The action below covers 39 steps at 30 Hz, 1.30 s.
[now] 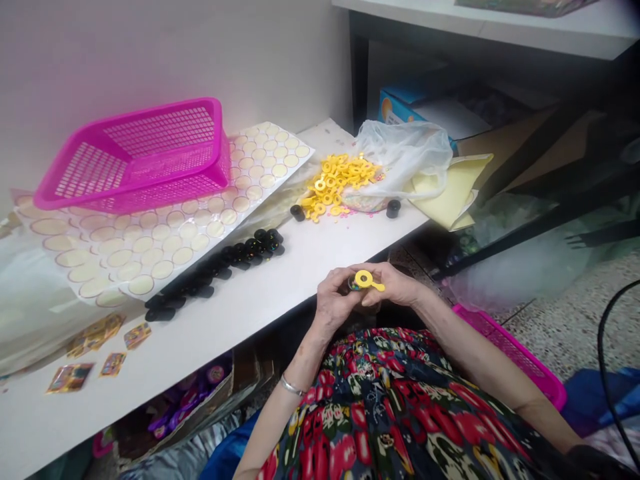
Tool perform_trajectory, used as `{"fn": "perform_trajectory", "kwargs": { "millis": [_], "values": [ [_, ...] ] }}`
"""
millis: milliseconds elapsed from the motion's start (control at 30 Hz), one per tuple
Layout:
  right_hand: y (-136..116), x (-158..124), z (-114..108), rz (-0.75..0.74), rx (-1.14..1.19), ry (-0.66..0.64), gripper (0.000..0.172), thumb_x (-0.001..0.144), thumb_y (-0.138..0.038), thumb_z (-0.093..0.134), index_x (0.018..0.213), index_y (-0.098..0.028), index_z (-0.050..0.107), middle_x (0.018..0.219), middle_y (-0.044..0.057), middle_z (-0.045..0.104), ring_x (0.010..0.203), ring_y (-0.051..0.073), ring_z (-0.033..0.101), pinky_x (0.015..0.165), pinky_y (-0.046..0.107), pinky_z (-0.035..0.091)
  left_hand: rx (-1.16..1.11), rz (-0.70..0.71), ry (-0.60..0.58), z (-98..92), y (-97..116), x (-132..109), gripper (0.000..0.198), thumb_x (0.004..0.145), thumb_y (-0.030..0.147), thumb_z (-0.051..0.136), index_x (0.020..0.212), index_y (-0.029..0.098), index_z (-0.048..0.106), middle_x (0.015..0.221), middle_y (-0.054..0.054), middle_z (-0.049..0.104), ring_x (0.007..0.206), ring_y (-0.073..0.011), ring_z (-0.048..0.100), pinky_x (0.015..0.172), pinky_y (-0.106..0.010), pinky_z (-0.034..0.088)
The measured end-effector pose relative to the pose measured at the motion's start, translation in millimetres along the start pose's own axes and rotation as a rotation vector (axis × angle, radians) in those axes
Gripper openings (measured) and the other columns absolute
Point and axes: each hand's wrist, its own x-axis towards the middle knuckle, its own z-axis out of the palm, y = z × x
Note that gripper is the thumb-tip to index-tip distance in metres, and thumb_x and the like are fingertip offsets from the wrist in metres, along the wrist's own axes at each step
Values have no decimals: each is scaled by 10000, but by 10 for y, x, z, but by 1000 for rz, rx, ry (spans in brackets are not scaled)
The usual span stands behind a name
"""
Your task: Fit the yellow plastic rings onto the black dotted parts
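My left hand (334, 303) is closed around a small dark piece with coloured specks (351, 283), mostly hidden by the fingers. My right hand (397, 285) is closed beside it, holding a yellow plastic ring with a short handle (375, 286) against that dark piece. Both hands meet in front of my lap, just off the table's front edge. Farther back lies a heap of similar yellow ring pieces (340, 175). A row of black cylindrical pieces (240, 255) runs across the table, some with coloured specks at the top.
A pink mesh basket (135, 200) stands on sheets of round stickers (190, 250). Two black caps (297, 213) sit by the yellow heap, near a clear plastic bag (407, 150). Small printed cards (70, 378) lie at left on the white table (220, 360). Another pink basket (515, 350) is on the floor.
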Motion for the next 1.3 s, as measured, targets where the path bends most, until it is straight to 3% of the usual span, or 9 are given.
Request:
{"fn": "perform_trajectory", "kwargs": {
  "millis": [133,267,500,567,700,800,933,1133,1300],
  "values": [
    [84,63,-13,-3,0,41,701,458,-98,802,1121,-179,589,971,13,639,929,156,575,823,270,451,-74,-131,46,23,-42,24,301,545,137,712,839,189,672,770,0,621,626,-102,506,543,-219,398],
    [57,204,11,-10,-19,95,769,431,-119,817,1148,-200,552,1009,8,619,980,165,558,863,289,437,-122,-162,88,-54,-37,98,280,539,153,724,811,185,670,742,9,612,630,-101,513,567,-220,413],
    [-50,506,168,-14,-157,53,404,775,-430,585,1086,-172,567,948,38,609,833,156,579,729,297,484,-333,-223,206,-239,-66,213,300,524,194,744,810,164,660,742,15,613,653,-102,541,642,-240,456],
    [-69,606,188,-97,-386,114,398,835,-451,487,1108,-168,547,964,49,604,874,173,565,779,329,469,-330,-230,242,-310,-120,239,286,525,211,741,791,154,652,730,14,608,658,-105,541,653,-244,458],
    [-160,808,175,-241,-1231,257,346,856,-397,466,1101,-167,547,1070,115,574,1036,255,469,899,429,373,-38,-176,336,-479,-310,314,248,535,171,691,779,157,652,733,9,596,653,-106,510,621,-239,429],
    [-254,879,131,-240,-1621,157,449,783,-442,573,1127,-159,524,1139,160,528,1128,310,389,918,472,334,206,-126,360,-568,-451,378,231,540,133,649,767,173,657,709,12,586,641,-112,484,615,-247,414],
    [-341,844,99,-248,-1652,16,645,692,-524,645,1199,-166,471,1181,142,490,1135,304,377,899,429,359,301,-97,347,-595,-524,413,235,553,137,634,783,181,656,704,8,594,651,-124,492,625,-254,417],
    [-263,917,338,-35,-1680,407,387,857,-502,423,960,-164,581,933,117,553,882,244,500,713,338,397,304,-68,363,-579,-522,386,204,562,167,660,766,180,651,710,-1,602,666,-129,502,631,-254,420],
    [-147,1033,460,94,-1761,398,301,837,-448,477,871,-169,586,925,117,552,872,256,519,642,326,384,266,-95,368,-603,-526,372,224,561,161,678,783,177,656,709,2,599,654,-126,503,623,-253,421]
  ]
}}
